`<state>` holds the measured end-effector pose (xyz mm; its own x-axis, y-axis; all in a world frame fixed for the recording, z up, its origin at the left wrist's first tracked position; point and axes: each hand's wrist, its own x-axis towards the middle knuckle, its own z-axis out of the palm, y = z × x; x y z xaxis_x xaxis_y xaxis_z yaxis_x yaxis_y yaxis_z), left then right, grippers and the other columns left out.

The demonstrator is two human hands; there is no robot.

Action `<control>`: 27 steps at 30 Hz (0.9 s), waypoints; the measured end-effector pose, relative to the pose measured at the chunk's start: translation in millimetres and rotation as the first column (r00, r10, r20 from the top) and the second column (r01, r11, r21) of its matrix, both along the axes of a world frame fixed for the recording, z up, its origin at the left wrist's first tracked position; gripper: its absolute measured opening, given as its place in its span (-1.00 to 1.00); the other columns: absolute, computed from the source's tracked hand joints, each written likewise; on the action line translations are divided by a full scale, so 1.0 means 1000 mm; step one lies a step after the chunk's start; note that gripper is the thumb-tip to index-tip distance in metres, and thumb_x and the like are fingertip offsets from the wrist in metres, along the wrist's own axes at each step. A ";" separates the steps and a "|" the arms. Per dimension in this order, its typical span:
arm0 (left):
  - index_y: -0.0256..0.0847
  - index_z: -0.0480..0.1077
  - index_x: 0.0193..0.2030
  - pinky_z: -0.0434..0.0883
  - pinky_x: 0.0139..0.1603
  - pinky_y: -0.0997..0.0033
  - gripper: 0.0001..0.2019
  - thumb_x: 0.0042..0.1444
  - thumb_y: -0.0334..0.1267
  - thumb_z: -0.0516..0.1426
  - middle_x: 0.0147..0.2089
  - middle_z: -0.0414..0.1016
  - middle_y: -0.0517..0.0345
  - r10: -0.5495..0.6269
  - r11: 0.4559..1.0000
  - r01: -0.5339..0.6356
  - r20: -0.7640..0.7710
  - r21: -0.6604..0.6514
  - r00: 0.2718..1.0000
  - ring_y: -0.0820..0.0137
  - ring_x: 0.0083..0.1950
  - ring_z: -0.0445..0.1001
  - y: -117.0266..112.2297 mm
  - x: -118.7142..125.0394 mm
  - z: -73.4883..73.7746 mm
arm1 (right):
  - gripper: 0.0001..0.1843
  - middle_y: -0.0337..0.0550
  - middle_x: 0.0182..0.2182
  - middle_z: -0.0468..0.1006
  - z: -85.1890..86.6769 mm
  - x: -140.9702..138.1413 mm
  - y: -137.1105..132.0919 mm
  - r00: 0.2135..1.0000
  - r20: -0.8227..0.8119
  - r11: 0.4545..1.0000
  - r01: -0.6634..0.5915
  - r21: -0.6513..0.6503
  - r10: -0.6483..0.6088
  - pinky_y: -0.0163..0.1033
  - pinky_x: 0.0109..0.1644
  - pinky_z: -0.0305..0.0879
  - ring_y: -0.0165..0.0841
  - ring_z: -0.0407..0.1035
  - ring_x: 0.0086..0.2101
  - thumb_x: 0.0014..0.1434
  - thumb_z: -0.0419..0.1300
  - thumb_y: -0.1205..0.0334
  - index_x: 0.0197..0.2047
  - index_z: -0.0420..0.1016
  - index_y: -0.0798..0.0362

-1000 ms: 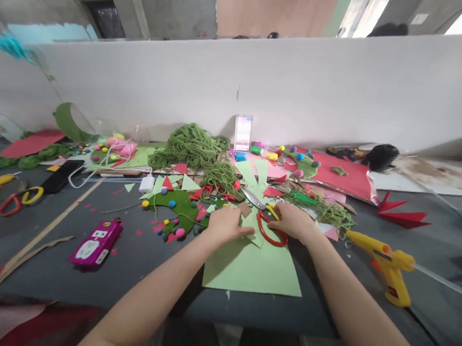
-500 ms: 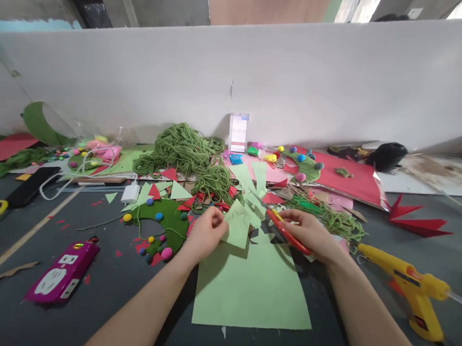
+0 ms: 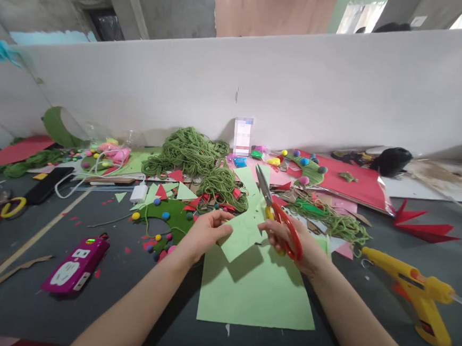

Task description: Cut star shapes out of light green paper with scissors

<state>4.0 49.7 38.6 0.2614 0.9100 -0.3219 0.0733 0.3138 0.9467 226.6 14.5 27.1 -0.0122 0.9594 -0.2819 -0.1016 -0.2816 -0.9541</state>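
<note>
I'm pinching the card (image 3: 239,239) by its edge w/ L grip (image 3: 205,233); R grip (image 3: 309,248) is holding scissors (image 3: 281,213) by the handles, blades pointing away; card's hovering over the grn sheet (image 3: 256,300) lying on the worktop (image 3: 176,331).

held scissor handles (image 3: 287,221): red, yellow | held paper (image 3: 240,236): plain pale green | yarn heap (image 3: 188,152): green | right glue gun (image 3: 417,288): yellow
</note>
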 end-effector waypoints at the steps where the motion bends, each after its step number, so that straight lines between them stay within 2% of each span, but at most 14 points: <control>1: -0.28 0.52 -0.17 0.36 -0.36 0.53 -0.67 -0.13 -0.30 0.37 -0.37 0.56 0.19 -0.001 1.000 0.001 0.011 0.028 1.000 0.49 -0.40 0.47 -0.001 0.002 -0.005 | -0.49 -0.34 -0.62 0.43 -0.002 -0.004 -0.001 1.000 -0.021 1.000 -0.020 0.000 0.020 -0.38 -0.55 0.07 -0.49 0.24 -0.61 -0.09 0.47 -0.07 -0.28 0.34 0.05; 5: -0.26 0.54 -0.14 0.39 -0.24 0.55 -0.62 -0.13 -0.26 0.44 -0.24 0.60 0.17 -0.054 0.996 0.049 0.067 0.078 0.996 0.50 -0.27 0.50 -0.005 0.001 -0.020 | -0.45 -0.43 -0.58 0.39 -0.008 -0.016 -0.002 0.995 -0.091 0.999 -0.025 0.029 0.028 -0.41 -0.53 0.03 -0.56 0.15 -0.61 -0.14 0.52 0.10 -0.23 0.29 0.03; 8: -0.25 0.52 -0.08 0.42 -0.29 0.53 -0.47 -0.18 -0.09 0.49 -0.28 0.60 0.16 -0.035 0.998 0.044 0.155 -0.051 0.987 0.48 -0.33 0.51 -0.008 -0.005 -0.023 | -0.42 -0.45 -0.54 0.39 -0.009 -0.022 -0.001 0.993 -0.116 0.999 0.013 0.047 -0.007 -0.41 -0.51 0.04 -0.57 0.14 -0.60 -0.20 0.54 0.17 -0.23 0.27 0.02; 11: -0.29 0.52 -0.08 0.47 -0.33 0.47 -0.37 -0.24 0.05 0.51 -0.21 0.65 0.01 -0.058 0.982 0.097 0.228 -0.164 0.972 0.40 -0.35 0.57 -0.011 -0.006 -0.024 | -0.45 -0.42 -0.52 0.39 -0.007 -0.026 -0.002 0.989 -0.132 0.997 0.067 0.043 -0.061 -0.36 -0.47 0.16 -0.52 0.24 -0.57 -0.18 0.51 0.13 -0.25 0.26 0.00; 14: -0.33 0.56 -0.14 0.51 -0.35 0.44 -0.44 -0.17 0.05 0.48 -0.16 0.68 -0.11 -0.108 0.976 0.147 0.225 -0.162 0.968 0.34 -0.33 0.62 -0.013 -0.004 -0.028 | -0.47 -0.36 -0.49 0.43 -0.007 -0.029 -0.005 0.991 -0.112 0.996 0.083 0.021 -0.080 -0.33 -0.44 0.24 -0.45 0.35 -0.52 -0.15 0.50 0.07 -0.25 0.27 -0.01; 17: -0.33 0.57 -0.19 0.47 -0.45 0.48 -0.55 -0.08 0.00 0.44 -0.26 0.68 -0.08 -0.060 0.985 0.087 0.185 -0.146 0.981 0.36 -0.41 0.61 -0.013 -0.002 -0.030 | -0.44 -0.36 -0.51 0.44 -0.008 -0.031 -0.008 0.992 -0.110 0.999 0.053 0.006 -0.052 -0.32 -0.46 0.24 -0.44 0.34 -0.54 -0.15 0.51 0.04 -0.23 0.27 -0.01; 20: -0.34 0.57 -0.27 0.46 -0.48 0.49 -0.64 -0.07 -0.09 0.43 -0.36 0.66 -0.04 -0.109 0.980 0.128 0.132 -0.150 0.985 0.37 -0.46 0.59 -0.013 -0.003 -0.030 | -0.40 -0.41 -0.54 0.39 -0.009 -0.032 -0.008 0.992 -0.120 0.999 0.047 0.023 -0.044 -0.34 -0.47 0.22 -0.45 0.32 -0.54 -0.16 0.54 0.04 -0.21 0.27 -0.02; 23: -0.33 0.57 -0.25 0.48 -0.45 0.48 -0.65 -0.07 -0.09 0.42 -0.32 0.68 -0.07 -0.150 0.975 0.167 0.117 -0.148 0.982 0.33 -0.41 0.63 -0.013 -0.005 -0.028 | -0.39 -0.44 -0.55 0.36 -0.008 -0.033 -0.008 0.991 -0.132 0.998 0.044 0.037 -0.038 -0.33 -0.48 0.21 -0.46 0.30 -0.57 -0.17 0.55 0.05 -0.22 0.26 -0.02; 27: -0.31 0.57 -0.19 0.46 -0.46 0.50 -0.60 -0.09 -0.07 0.43 -0.31 0.68 -0.04 -0.107 0.985 0.122 0.121 -0.125 0.987 0.33 -0.41 0.63 -0.013 -0.006 -0.024 | -0.39 -0.48 -0.56 0.33 -0.009 -0.035 -0.007 0.990 -0.138 0.999 0.029 0.033 -0.024 -0.33 -0.47 0.23 -0.48 0.28 -0.59 -0.20 0.55 0.08 -0.23 0.24 -0.02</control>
<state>-1.9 36.6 14.8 0.4028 0.8237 -0.3991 0.0101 0.4320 0.9018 192.0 7.6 18.6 -0.0230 0.9691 -0.2456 -0.2398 -0.2438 -0.9397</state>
